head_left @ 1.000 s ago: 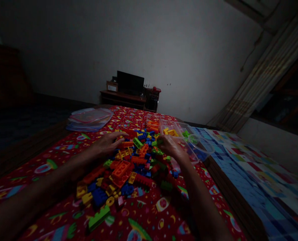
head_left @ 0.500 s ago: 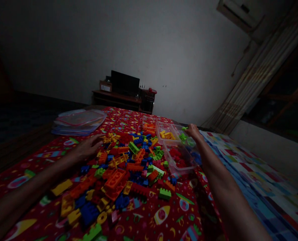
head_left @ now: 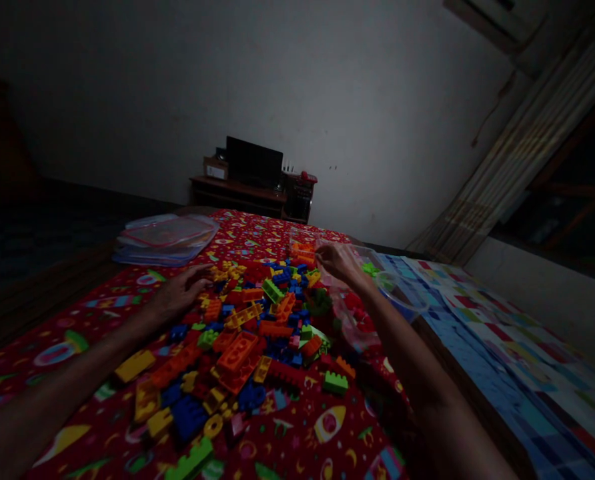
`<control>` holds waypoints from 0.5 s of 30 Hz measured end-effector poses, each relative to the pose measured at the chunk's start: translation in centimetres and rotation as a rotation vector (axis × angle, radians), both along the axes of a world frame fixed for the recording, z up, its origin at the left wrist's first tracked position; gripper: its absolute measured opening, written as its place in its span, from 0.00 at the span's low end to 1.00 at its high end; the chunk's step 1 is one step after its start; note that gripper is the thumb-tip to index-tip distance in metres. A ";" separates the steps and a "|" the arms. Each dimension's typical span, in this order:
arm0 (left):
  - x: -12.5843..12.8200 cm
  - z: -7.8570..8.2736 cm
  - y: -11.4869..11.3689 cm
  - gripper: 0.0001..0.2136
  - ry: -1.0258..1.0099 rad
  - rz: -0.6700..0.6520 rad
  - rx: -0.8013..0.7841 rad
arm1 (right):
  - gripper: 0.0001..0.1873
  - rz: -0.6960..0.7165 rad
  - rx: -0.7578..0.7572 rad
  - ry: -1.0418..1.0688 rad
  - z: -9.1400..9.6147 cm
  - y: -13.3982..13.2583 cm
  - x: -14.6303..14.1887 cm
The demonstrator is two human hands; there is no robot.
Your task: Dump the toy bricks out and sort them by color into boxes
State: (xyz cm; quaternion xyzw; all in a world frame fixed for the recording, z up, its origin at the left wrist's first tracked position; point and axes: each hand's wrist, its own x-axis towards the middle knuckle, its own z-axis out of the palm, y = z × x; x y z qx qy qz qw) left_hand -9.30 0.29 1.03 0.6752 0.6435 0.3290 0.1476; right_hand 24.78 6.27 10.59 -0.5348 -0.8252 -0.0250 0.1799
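A large heap of toy building blocks (head_left: pixel 240 357) in red, orange, yellow, green and blue lies spread on the bed. My left hand (head_left: pixel 180 293) rests at the heap's left edge, its fingers loosely bent and apart beside some small yellow blocks (head_left: pixel 227 271). Over the clear plastic boxes right of the heap hovers my right hand (head_left: pixel 340 262), fingers loosely curved, with no block visible in them. Just beyond its fingertips are orange blocks (head_left: pixel 303 251) in a clear box. Green blocks (head_left: pixel 370 269) and red blocks (head_left: pixel 362 317) show in other boxes, partly hidden by my right arm.
Flat clear lids (head_left: pixel 167 233) are stacked on the left of the red patterned sheet (head_left: pixel 257 230). A round clear tub (head_left: pixel 405 293) stands at the right, beside a checked cover (head_left: pixel 477 303). Against the far wall, a desk (head_left: pixel 237 190) carries a dark monitor (head_left: pixel 254 163).
My right hand has moved left, from the box with green blocks toward the orange ones; the green piece at its fingertips is gone from them. My left hand stays beside the yellow blocks.
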 end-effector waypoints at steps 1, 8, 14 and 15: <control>0.0 0.1 0.0 0.27 -0.001 0.001 0.005 | 0.14 0.075 -0.020 -0.003 -0.5 -1.0 -1.4; -0.6 0.0 0.4 0.28 0.118 0.133 0.162 | 0.12 0.138 -0.032 -0.101 -3.0 -6.6 -7.1; -1.6 -2.0 1.8 0.31 0.178 -0.054 -0.003 | 0.17 0.106 -0.127 -0.020 -4.0 -6.3 -7.2; -1.7 -2.2 2.0 0.31 0.185 -0.093 -0.001 | 0.18 0.096 -0.101 0.019 -3.9 -6.2 -7.0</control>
